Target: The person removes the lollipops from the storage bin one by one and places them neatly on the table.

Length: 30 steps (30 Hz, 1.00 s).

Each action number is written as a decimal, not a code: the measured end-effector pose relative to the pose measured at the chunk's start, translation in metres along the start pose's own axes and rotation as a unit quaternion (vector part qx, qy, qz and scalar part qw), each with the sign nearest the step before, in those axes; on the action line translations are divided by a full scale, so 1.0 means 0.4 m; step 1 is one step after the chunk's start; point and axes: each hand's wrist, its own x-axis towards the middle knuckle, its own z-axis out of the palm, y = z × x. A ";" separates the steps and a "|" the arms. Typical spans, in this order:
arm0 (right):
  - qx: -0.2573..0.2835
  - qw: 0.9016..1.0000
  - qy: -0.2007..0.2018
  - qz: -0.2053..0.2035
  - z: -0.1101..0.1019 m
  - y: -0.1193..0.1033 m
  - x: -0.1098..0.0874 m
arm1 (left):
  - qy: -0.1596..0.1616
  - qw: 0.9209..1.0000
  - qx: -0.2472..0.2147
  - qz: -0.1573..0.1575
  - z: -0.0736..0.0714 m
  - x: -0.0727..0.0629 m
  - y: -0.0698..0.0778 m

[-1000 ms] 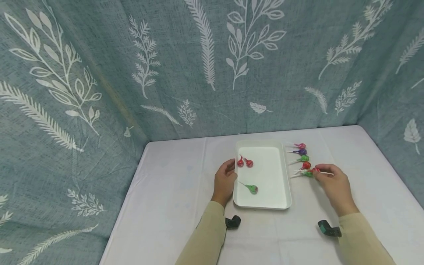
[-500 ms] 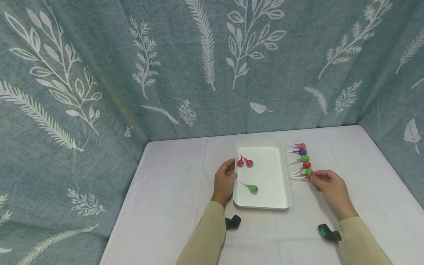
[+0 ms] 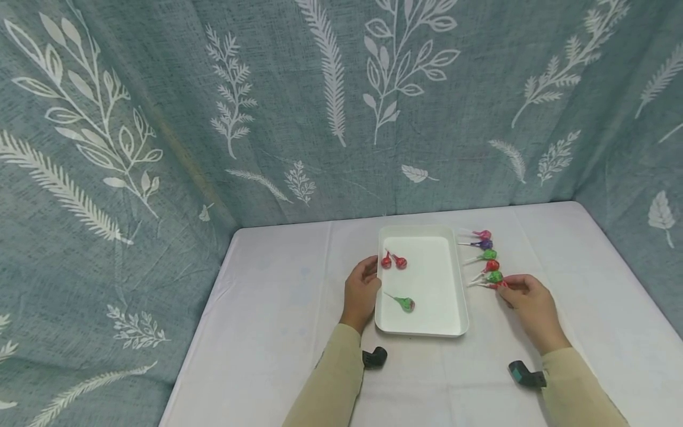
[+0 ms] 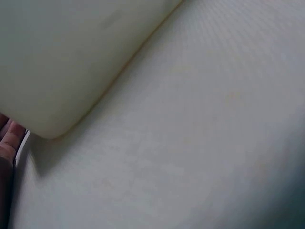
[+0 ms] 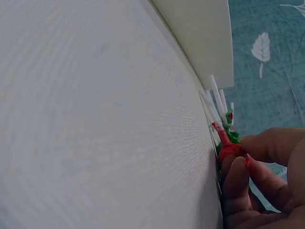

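Observation:
My left hand (image 3: 361, 293) holds the left side of a white tray (image 3: 461, 296), its fingers and thumb at the rim. In the left wrist view only part of that hand shows beside the tray's corner. At the front of a row of lollipops right of the tray, my right hand (image 3: 533, 305) pinches a red lollipop (image 5: 230, 150) by its head. Its stick points left toward the tray. Just beyond it lie a green lollipop (image 3: 495, 277) and another red lollipop (image 3: 492, 265). Inside the tray are two red lollipops (image 3: 401, 263) and one green lollipop (image 3: 408, 304).
Farther back in the row lie a green lollipop (image 3: 488, 255), a purple lollipop (image 3: 484, 244) and a pink lollipop (image 3: 484, 235). White cloth covers the table (image 3: 288, 308). A blue-green patterned curtain (image 3: 320, 118) hangs behind it and along its sides.
The right hand has brought the red lollipop slightly toward the front and left, from over the front green lollipop to beside it. The left hand and tray have not moved.

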 end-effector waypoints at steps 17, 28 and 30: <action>-0.010 1.000 0.002 0.007 0.002 0.006 0.000 | 0.001 1.000 -0.001 0.004 -0.001 0.002 0.001; 0.022 1.000 0.005 0.009 -0.003 0.004 -0.007 | 0.001 1.000 0.003 0.004 0.001 0.001 -0.004; 0.030 1.000 0.006 0.009 -0.005 0.004 -0.010 | 0.000 1.000 0.003 0.004 0.000 -0.001 -0.004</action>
